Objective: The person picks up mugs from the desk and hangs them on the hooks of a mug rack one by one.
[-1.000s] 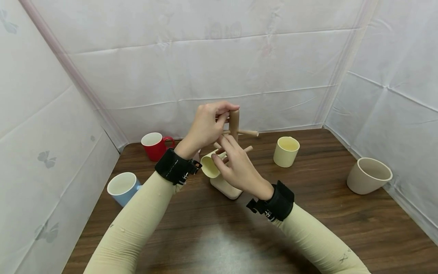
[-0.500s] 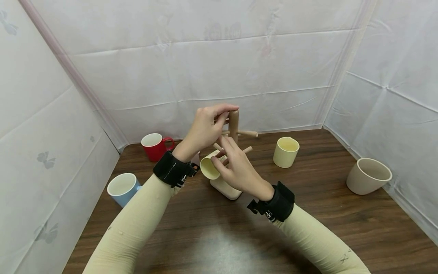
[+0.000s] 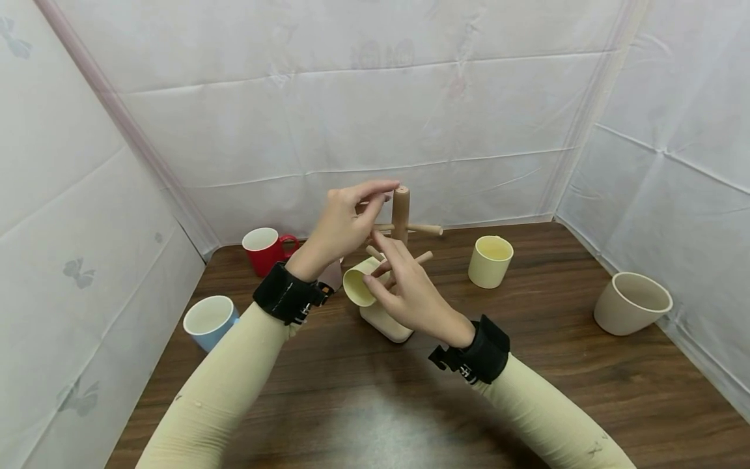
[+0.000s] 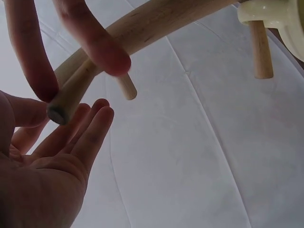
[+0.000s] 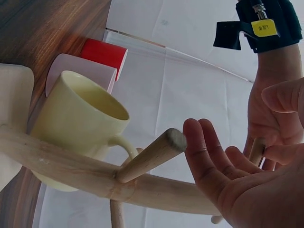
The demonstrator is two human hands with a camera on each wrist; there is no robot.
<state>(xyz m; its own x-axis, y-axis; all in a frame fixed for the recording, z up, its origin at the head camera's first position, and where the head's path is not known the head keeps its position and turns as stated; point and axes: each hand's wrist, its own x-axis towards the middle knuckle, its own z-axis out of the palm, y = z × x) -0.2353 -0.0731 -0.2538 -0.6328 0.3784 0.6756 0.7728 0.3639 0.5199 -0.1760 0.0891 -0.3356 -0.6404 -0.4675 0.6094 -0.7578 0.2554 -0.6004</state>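
Note:
A wooden mug tree (image 3: 401, 212) with several pegs stands mid-table. From a lower peg hangs a pale yellow mug (image 3: 359, 286) by its handle, tilted sideways; the right wrist view shows this mug (image 5: 80, 114) near the base. My left hand (image 3: 342, 221) is beside the post's top, its index fingertip at or very near the top end. In front of the post, my right hand (image 3: 413, 293) has loosely extended fingers near the pegs. The right wrist view shows the right hand (image 5: 251, 185) apart from the mug, gripping nothing. Overlapping fingers partly hide the upper left peg.
A red mug (image 3: 265, 253) and a light blue mug (image 3: 209, 324) stand at left. Behind my left wrist is a partly hidden pale pink mug (image 3: 331, 276). Another yellow mug (image 3: 489, 262) and a beige cup (image 3: 631, 303) stand right. White sheeting (image 3: 375, 117) surrounds the table's back and sides.
My left hand has drawn slightly left and back from the post's top, uncovering its end and more of the pink mug. My right hand has hardly moved; the hanging mug stays in place.

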